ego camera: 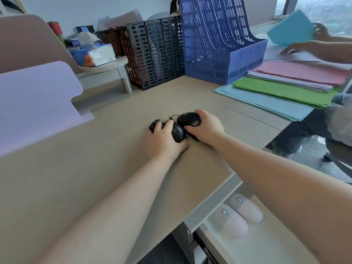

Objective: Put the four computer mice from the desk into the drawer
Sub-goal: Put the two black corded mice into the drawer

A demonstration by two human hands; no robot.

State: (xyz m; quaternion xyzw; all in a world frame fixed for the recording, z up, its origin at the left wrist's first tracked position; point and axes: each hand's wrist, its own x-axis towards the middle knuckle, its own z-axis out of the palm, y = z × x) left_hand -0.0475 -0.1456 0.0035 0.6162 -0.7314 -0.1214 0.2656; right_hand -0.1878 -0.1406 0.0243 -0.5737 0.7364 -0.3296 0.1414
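Beige surface (106, 149) carrying mice, file racks and paper

Two black mice (187, 123) lay touching near its middle, under the hands (165, 141). At the back stood a black mesh file rack (154, 54) beside a blue file rack (219, 44); to the right lay stacked coloured papers (282, 90). Below the front edge, the open drawer (266, 244) held two white mice (240, 214) side by side.

black mice (189, 119): glossy plastic | desk (95, 149): matt wood-look

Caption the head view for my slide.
Both hands grip black mice on the desk; two white mice in the drawer.
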